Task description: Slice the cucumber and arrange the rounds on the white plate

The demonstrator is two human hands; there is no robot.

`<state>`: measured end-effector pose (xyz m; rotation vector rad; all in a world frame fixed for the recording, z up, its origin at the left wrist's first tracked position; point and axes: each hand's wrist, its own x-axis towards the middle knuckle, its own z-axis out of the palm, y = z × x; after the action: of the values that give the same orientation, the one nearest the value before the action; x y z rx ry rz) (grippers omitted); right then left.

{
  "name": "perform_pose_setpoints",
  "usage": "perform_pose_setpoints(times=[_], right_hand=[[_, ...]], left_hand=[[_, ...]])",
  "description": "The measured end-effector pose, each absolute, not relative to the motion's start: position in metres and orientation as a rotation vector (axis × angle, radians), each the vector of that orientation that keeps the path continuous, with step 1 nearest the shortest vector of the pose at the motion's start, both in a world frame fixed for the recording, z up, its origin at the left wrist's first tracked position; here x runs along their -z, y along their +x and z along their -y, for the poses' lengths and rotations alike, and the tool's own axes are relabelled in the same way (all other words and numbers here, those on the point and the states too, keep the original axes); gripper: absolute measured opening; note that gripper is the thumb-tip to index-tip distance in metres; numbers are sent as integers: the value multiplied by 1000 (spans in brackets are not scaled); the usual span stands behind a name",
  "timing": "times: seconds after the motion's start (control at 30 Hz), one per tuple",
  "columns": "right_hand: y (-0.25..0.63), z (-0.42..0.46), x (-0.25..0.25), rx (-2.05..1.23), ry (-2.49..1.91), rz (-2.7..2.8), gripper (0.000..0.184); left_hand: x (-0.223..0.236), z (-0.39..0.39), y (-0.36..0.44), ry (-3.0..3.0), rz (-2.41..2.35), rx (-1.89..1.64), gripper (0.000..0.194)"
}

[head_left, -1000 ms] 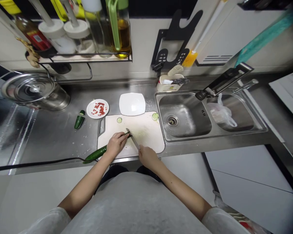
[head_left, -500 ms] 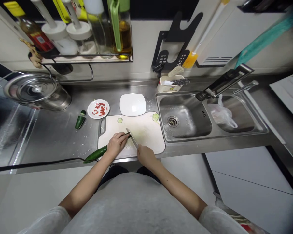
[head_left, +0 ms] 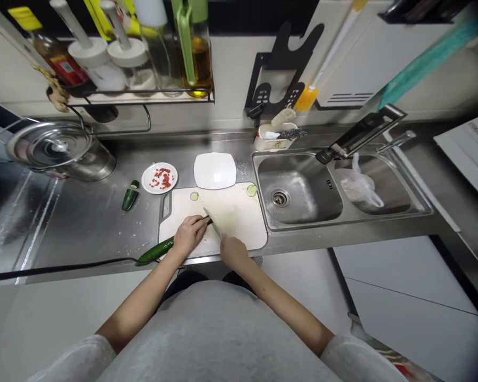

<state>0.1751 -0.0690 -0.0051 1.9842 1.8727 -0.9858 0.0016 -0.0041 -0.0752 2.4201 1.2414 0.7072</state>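
On the white cutting board (head_left: 239, 233), my left hand (head_left: 190, 233) presses down with its fingers closed on a cucumber (head_left: 156, 251). The cucumber's long dark green end sticks out past my left wrist, over the counter; my hand hides its middle. At my left fingertips a narrow green tip shows, and the knife blade (head_left: 212, 222) lies against it. My right hand (head_left: 233, 252) is wrapped around the knife's handle. A cucumber slice (head_left: 194, 196) rests near the board's far edge, and a few more slices (head_left: 252, 190) are at its far right corner.
Behind the board stand a white square plate (head_left: 215, 170) and a round plate (head_left: 144, 178) with chopped red bits. A cut cucumber piece (head_left: 129, 200) lies to the left. The sink (head_left: 302, 225) adjoins on the right. A black cable (head_left: 83, 264) runs along the front edge.
The knife and my right hand have shifted slightly left, toward my left fingertips. My left hand keeps its hold on the cucumber. The whole view has moved a little.
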Motion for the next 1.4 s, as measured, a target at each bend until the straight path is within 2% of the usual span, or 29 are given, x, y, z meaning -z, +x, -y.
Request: perform_pose_setpoints(times=[0.2,0.33,0.5,0.73,0.9,1.1,1.27,1.4], right_hand=[[186,76,-2,947,2065,-1889,31],[199,82,-10,845,2144,-1942,33],[212,85,-14,650,2134,-2026,38],[222,89,-7,486,1995,-2109,48],[225,94,-5,465,1964,-2128,49],[225,96,-2,448,1983,-2117,49],[228,96,-2,439,2030,-2097,46],[234,96,-4,430,2101,-2051,44]], left_hand=[[74,6,3,2364,-1296,-732,30],[68,4,4,2184,-1456,-872,36],[53,-6,7,2095,-1510,-968,31],[37,-17,21,2211,-1408,-673,34],[35,-20,30,2213,-1353,-478,24],[36,-22,40,2106,-1340,-507,12],[41,-35,37,1825,-1655,-573,14],[45,-54,27,1591,-1967,-497,14]])
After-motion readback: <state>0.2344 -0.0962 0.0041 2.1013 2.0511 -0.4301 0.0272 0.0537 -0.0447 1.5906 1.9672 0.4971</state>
